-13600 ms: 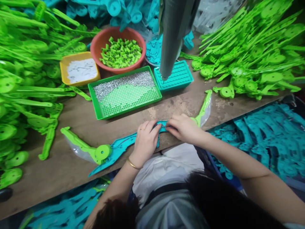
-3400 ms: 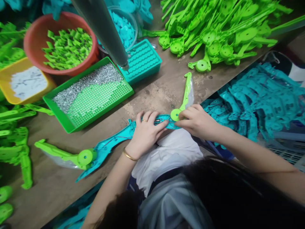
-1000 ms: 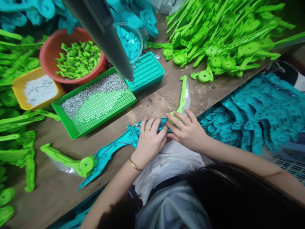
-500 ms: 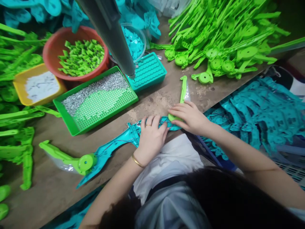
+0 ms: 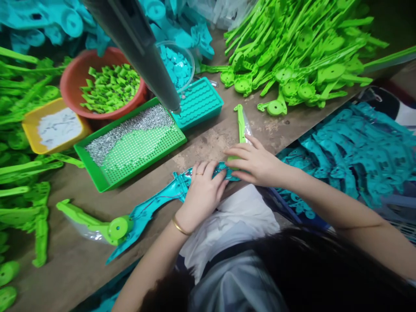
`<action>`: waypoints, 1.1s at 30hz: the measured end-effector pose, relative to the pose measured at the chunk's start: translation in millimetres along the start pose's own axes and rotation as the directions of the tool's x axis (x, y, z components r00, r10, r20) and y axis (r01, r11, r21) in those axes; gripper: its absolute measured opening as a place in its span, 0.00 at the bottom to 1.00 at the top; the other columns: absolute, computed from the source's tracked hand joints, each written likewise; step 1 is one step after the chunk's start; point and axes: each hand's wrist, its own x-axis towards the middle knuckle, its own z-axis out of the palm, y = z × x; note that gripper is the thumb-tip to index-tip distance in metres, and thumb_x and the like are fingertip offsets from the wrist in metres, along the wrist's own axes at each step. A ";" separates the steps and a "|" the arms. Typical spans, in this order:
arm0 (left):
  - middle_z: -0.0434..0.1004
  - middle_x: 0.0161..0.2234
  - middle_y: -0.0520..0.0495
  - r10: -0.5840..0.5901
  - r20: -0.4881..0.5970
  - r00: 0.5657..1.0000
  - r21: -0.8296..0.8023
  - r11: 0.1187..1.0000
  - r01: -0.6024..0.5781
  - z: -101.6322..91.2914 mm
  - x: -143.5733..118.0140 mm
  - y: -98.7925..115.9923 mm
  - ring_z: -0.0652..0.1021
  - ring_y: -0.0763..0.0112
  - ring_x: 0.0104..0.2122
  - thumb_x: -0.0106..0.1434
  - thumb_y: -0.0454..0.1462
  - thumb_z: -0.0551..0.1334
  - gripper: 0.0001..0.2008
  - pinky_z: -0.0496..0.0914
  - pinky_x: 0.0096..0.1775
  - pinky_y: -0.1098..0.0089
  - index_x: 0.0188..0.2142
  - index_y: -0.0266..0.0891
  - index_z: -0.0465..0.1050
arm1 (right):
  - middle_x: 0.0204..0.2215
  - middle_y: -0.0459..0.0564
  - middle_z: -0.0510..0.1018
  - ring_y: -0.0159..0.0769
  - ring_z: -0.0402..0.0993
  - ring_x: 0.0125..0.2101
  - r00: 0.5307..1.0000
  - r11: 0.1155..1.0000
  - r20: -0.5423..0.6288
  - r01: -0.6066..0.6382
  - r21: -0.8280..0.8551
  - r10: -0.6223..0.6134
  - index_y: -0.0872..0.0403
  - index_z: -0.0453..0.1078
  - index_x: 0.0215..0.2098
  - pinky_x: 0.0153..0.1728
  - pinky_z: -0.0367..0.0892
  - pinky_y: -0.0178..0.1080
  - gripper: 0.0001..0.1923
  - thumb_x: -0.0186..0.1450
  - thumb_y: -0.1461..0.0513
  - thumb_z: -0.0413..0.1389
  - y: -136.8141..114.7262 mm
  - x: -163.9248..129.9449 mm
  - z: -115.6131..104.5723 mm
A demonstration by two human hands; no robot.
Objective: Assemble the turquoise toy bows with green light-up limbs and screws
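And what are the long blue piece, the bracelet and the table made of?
The long blue piece looks like hard plastic, slightly glossy: even colour, moulded edges. The bracelet seems gold-coloured metal, smooth and shiny, though it could be plated. The table is probably wood or board, dull brown with worn, pale patches.

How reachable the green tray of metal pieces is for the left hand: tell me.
Probably yes: between the left hand and the green tray I see only tabletop, and the dark pole hangs by the tray's far right corner, off that line. The hand would have to leave the turquoise part.
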 end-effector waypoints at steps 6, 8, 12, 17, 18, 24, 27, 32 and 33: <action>0.67 0.53 0.38 0.040 -0.006 0.999 -0.123 0.992 -0.041 -4.4 -4.8 -11.2 0.67 0.57 0.53 0.68 0.37 0.53 0.14 0.64 0.56 0.52 0.49 0.38 0.72 | 0.57 0.52 0.71 0.47 0.62 0.58 0.996 0.999 -0.089 0.020 -0.034 -0.023 0.50 0.76 0.42 0.61 0.46 0.62 0.12 0.66 0.54 0.54 -15.4 -17.4 17.3; 0.66 0.54 0.39 0.033 -0.043 0.999 -0.188 0.981 -0.040 -8.4 -8.9 -15.3 0.68 0.60 0.54 0.68 0.36 0.54 0.13 0.65 0.55 0.56 0.49 0.38 0.71 | 0.58 0.53 0.70 0.47 0.62 0.58 0.995 0.999 -0.100 0.015 -0.042 -0.020 0.50 0.76 0.42 0.61 0.47 0.62 0.12 0.66 0.54 0.55 -16.5 -18.1 21.0; 0.68 0.51 0.39 -0.028 -0.141 0.990 -0.157 0.988 0.006 -21.0 -21.7 -26.8 0.69 0.60 0.52 0.66 0.34 0.56 0.12 0.66 0.54 0.57 0.49 0.38 0.71 | 0.56 0.55 0.72 0.46 0.63 0.57 0.990 0.999 -0.136 0.024 -0.026 -0.028 0.51 0.75 0.42 0.61 0.48 0.61 0.13 0.66 0.54 0.55 -15.9 -15.2 21.8; 0.70 0.49 0.39 -0.095 -0.194 0.976 -0.076 0.994 0.081 -28.7 -39.3 -43.3 0.71 0.59 0.51 0.65 0.33 0.57 0.11 0.67 0.53 0.56 0.47 0.38 0.72 | 0.54 0.55 0.73 0.45 0.64 0.56 0.987 1.000 -0.163 0.009 -0.016 -0.011 0.52 0.75 0.41 0.61 0.48 0.60 0.12 0.66 0.55 0.53 -14.8 -14.2 24.4; 0.70 0.49 0.39 -0.099 -0.193 0.976 -0.069 0.994 0.087 -27.9 -41.7 -45.5 0.71 0.59 0.51 0.65 0.34 0.58 0.11 0.67 0.53 0.56 0.47 0.38 0.72 | 0.53 0.55 0.73 0.45 0.63 0.56 0.986 1.000 -0.166 0.005 -0.012 -0.007 0.52 0.75 0.41 0.61 0.48 0.60 0.12 0.66 0.55 0.54 -15.4 -13.5 25.2; 0.66 0.55 0.36 -0.041 -0.129 0.991 0.028 0.999 0.045 -18.5 -45.0 -47.8 0.67 0.53 0.55 0.64 0.38 0.60 0.14 0.63 0.56 0.50 0.49 0.39 0.71 | 0.52 0.54 0.74 0.45 0.64 0.54 0.979 0.999 -0.204 0.005 -0.032 -0.012 0.50 0.75 0.43 0.62 0.44 0.61 0.12 0.66 0.56 0.54 -26.7 0.2 27.4; 0.66 0.55 0.36 -0.053 -0.140 0.989 0.067 0.996 0.063 -17.2 -45.9 -46.7 0.66 0.52 0.56 0.63 0.39 0.60 0.16 0.62 0.57 0.49 0.50 0.39 0.71 | 0.52 0.52 0.75 0.44 0.65 0.53 0.975 0.996 -0.220 0.007 -0.084 -0.025 0.51 0.74 0.47 0.62 0.42 0.61 0.14 0.67 0.56 0.53 -31.3 4.6 30.6; 0.68 0.54 0.36 -0.105 -0.180 0.978 0.037 0.993 0.114 -15.6 -53.8 -47.9 0.67 0.53 0.57 0.63 0.39 0.61 0.18 0.61 0.57 0.49 0.52 0.39 0.69 | 0.53 0.51 0.75 0.45 0.65 0.54 0.977 0.994 -0.213 -0.035 -0.104 0.012 0.51 0.72 0.50 0.62 0.42 0.62 0.16 0.66 0.56 0.55 -34.6 0.7 37.8; 0.69 0.55 0.37 -0.107 -0.181 0.978 0.042 0.992 0.116 -14.6 -55.5 -48.2 0.67 0.54 0.56 0.63 0.39 0.61 0.18 0.61 0.57 0.48 0.53 0.40 0.69 | 0.53 0.51 0.75 0.45 0.64 0.55 0.977 0.993 -0.212 -0.044 -0.111 0.020 0.50 0.72 0.51 0.62 0.41 0.63 0.16 0.66 0.56 0.55 -35.2 -0.5 38.7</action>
